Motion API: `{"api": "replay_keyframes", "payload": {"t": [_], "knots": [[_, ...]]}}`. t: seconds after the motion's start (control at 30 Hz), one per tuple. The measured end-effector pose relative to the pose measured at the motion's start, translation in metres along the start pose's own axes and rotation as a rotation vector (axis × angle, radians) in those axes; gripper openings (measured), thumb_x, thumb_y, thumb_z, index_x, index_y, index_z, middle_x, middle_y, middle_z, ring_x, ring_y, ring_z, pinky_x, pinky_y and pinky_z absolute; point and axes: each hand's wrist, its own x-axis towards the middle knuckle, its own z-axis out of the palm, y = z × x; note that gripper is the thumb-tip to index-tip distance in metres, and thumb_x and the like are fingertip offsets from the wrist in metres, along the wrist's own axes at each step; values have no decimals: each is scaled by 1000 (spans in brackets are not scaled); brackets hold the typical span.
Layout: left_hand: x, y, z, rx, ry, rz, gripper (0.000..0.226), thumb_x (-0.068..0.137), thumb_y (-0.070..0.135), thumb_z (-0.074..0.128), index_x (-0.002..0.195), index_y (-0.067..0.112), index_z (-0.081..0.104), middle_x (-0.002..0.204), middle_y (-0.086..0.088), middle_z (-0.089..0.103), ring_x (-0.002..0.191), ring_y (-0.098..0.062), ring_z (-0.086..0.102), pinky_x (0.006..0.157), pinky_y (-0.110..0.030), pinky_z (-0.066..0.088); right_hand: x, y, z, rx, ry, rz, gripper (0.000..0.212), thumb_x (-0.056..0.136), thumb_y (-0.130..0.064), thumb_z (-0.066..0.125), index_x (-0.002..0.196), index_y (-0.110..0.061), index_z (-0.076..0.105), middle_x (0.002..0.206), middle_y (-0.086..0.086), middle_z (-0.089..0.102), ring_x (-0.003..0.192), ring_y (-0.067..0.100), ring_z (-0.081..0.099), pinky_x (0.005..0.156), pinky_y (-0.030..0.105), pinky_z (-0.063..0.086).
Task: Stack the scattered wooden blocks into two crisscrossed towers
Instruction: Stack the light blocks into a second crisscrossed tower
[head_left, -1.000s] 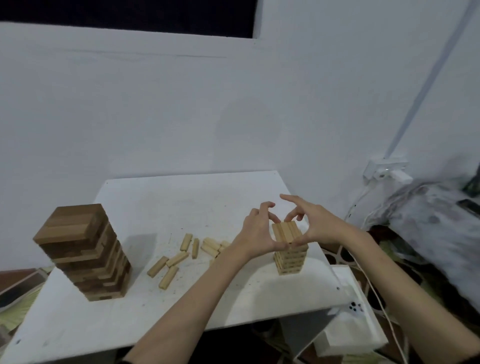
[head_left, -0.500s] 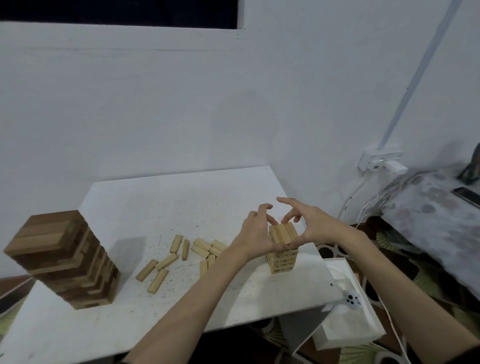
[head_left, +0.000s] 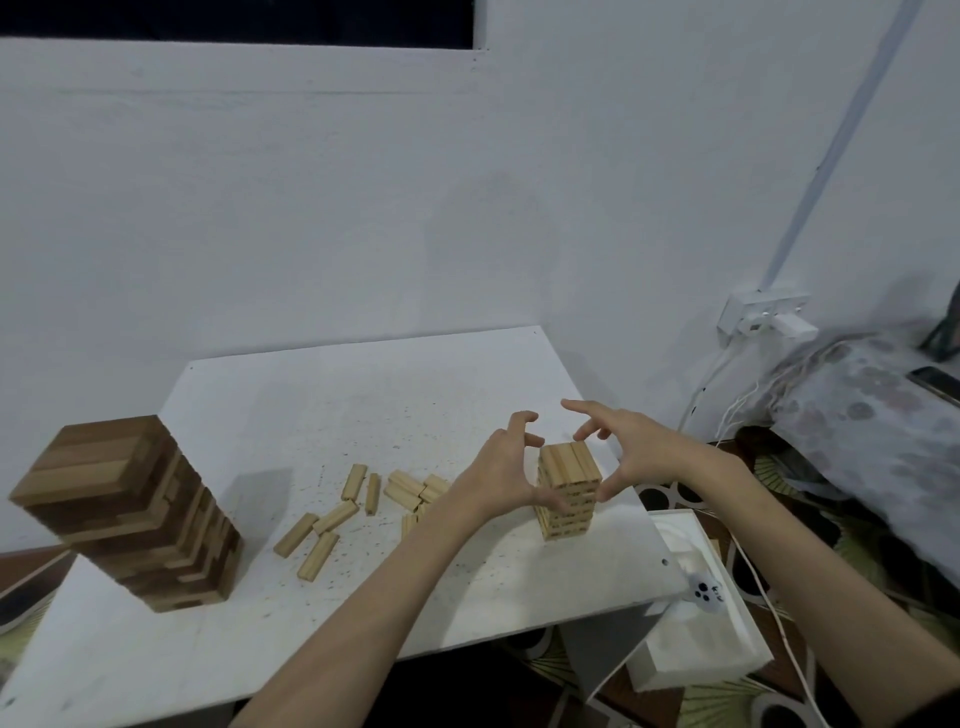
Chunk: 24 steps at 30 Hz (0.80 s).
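A small tower of pale wooden blocks (head_left: 569, 491) stands near the right edge of the white table (head_left: 363, 400). My left hand (head_left: 501, 475) is at its left side and my right hand (head_left: 641, 447) at its right side. Both thumbs touch the tower's sides, and the fingers are spread and raised clear of its top layer. Several loose pale blocks (head_left: 332, 519) lie scattered in the middle of the table, some partly hidden behind my left forearm. A taller, wider tower of darker blocks (head_left: 135, 514) stands at the left.
A white box (head_left: 696, 644) sits on the floor just beyond the table's right front corner. On the wall at the right is a socket (head_left: 761, 312) with white cables hanging down. A patterned cloth (head_left: 878, 415) covers a surface at far right.
The fingers of both hands have lifted and spread away from the top of the small tower, where they pinched the top layer before. The towers and loose blocks lie as before.
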Motion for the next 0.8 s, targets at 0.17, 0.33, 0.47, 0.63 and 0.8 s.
{"api": "replay_keyframes", "payload": {"t": [0.17,0.33,0.47,0.63,0.8], "knots": [[-1,-2,3,-22,37,-1,99,65,30,84,141,17,22,133,0,54,126,-17,41,91,-21,28,1,3,4,1,4,12,110,67,-21,86,147,-40,13,120,-17,45,112,7,40,91,23,33],[1,-3,7,-24,51,-6,97,66,31,84,140,18,23,130,-1,56,125,-18,42,95,-26,31,1,4,5,20,25,0,107,68,-22,85,147,-40,15,121,-16,47,112,8,41,90,22,34],[1,-3,7,-36,52,-6,96,66,30,84,140,17,24,128,-2,57,124,-17,42,92,-24,31,2,4,5,20,34,-8,104,69,-25,85,146,-40,16,123,-13,49,113,9,43,91,23,34],[0,-3,7,-41,45,-5,97,66,31,84,140,18,23,130,0,55,126,-16,40,92,-23,29,0,1,4,16,33,-20,105,69,-22,85,147,-39,16,124,-12,49,113,10,43,90,23,33],[0,4,8,-52,31,-5,100,65,31,84,141,18,22,133,1,52,126,-15,38,93,-23,29,0,-4,4,35,27,-40,104,67,-23,85,146,-38,18,119,-13,49,111,10,43,89,22,33]]}}
